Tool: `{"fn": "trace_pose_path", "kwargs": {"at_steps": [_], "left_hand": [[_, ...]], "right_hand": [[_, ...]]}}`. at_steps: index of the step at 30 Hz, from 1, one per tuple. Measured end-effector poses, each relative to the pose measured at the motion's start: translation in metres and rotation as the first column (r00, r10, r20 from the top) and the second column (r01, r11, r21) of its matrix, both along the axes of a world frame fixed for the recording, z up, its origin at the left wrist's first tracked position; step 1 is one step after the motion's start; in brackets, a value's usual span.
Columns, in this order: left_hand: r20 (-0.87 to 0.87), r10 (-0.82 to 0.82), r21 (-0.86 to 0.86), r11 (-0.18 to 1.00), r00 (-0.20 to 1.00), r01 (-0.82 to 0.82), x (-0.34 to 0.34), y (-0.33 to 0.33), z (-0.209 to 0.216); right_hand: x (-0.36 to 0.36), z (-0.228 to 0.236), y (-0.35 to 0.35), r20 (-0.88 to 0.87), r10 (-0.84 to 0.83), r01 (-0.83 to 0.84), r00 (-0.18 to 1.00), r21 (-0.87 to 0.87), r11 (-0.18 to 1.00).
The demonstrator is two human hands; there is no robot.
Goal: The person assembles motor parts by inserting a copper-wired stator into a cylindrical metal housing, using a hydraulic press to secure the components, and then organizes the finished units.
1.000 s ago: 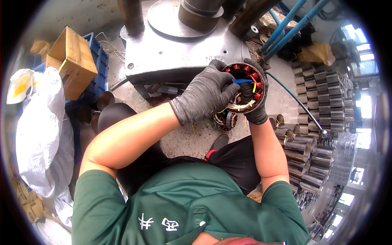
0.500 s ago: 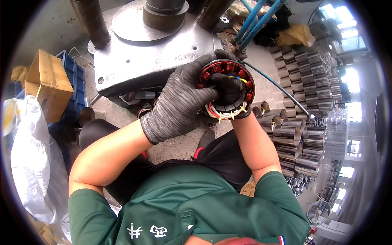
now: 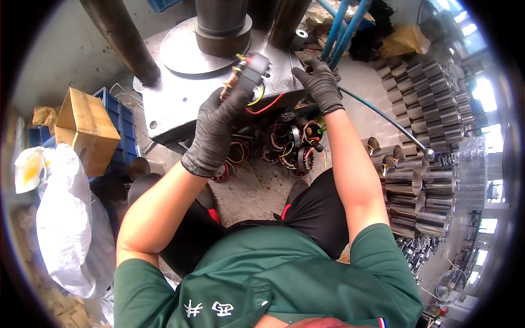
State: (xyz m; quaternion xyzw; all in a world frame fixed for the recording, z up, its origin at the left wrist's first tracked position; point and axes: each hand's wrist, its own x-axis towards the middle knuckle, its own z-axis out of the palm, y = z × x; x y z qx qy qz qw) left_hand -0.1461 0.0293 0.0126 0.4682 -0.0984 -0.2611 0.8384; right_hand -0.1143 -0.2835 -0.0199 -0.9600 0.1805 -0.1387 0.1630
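A motor stator (image 3: 252, 74) with a grey laminated core, copper windings and loose red and yellow-green leads is held edge-on above the front of the press table. My left hand (image 3: 216, 123), in a grey knit glove, grips it by its lower side. My right hand (image 3: 321, 87), gloved alike, is apart from the stator, beside the table's right corner and just below the blue pipes. Its thumb stands away from the curled fingers, and I see nothing between them. Several more stators (image 3: 290, 143) with coloured leads lie under the front edge of the press.
The steel press table (image 3: 164, 104) carries a round plate (image 3: 178, 54) beneath a thick ram (image 3: 221, 22). Blue pipes (image 3: 340, 30) rise at its right. A hose-like rod (image 3: 383, 121) crosses toward stacked metal cylinders (image 3: 402, 180). At left are a cardboard box (image 3: 90, 120) and white sacks (image 3: 63, 218).
My right hand has come out of the stator and moved right toward the table's corner. My left hand has tilted the stator edge-on and shifted it left and up. The view has shifted slightly.
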Motion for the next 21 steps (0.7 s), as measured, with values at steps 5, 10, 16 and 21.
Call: {"fn": "trace_pose_path", "kwargs": {"at_steps": [5, 10, 16, 21], "left_hand": [[0.038, 0.004, -0.031, 1.000, 0.999, -0.003, 0.016, 0.003, -0.022], [0.094, 0.039, 0.007, 0.999, 0.995, -0.040, 0.020, 0.016, -0.024], [0.108, 0.116, 0.211, 0.968, 0.987, -0.137, 0.019, 0.025, 0.002], [0.762, 0.082, 0.380, 0.747, 0.642, -0.546, 0.024, 0.026, 0.005]], "right_hand": [[0.021, -0.002, 0.004, -0.113, -0.080, 0.086, 0.990, 0.052, 0.995], [0.018, 0.002, -0.016, -0.113, 0.000, 0.003, 0.994, 0.027, 1.000], [-0.024, 0.032, -0.003, 0.216, 0.059, -0.219, 0.975, 0.858, 0.465], [-0.064, 0.047, 0.032, 0.563, 0.077, -0.530, 0.823, 0.711, 0.462]]}}
